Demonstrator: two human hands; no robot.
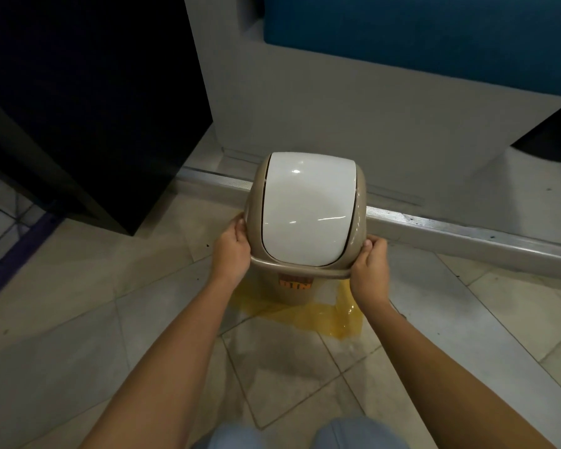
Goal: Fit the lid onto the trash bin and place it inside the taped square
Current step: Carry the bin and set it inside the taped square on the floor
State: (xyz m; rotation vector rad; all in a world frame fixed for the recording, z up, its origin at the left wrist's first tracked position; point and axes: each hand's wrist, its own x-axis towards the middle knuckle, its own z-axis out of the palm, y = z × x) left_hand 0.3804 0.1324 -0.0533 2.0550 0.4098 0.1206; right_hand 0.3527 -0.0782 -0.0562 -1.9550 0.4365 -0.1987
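Lid [308,212] sits on trash bin [293,291] at frame centre over yellow taped square [334,319], left hand [232,254] and right hand [370,267] pinching its rim corners; looks light, stiff, glossy-slick plastic, so grip the rim.

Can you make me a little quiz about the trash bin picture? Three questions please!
1. True or false: the lid is already sitting on the trash bin.
2. What colour is the tape on the floor under the bin? A) blue B) yellow C) red
3. Fill in: the left hand and the right hand both grip the lid's ____.

Key
1. True.
2. B, yellow.
3. Rim: each hand holds one side of the beige rim, near its front corners.
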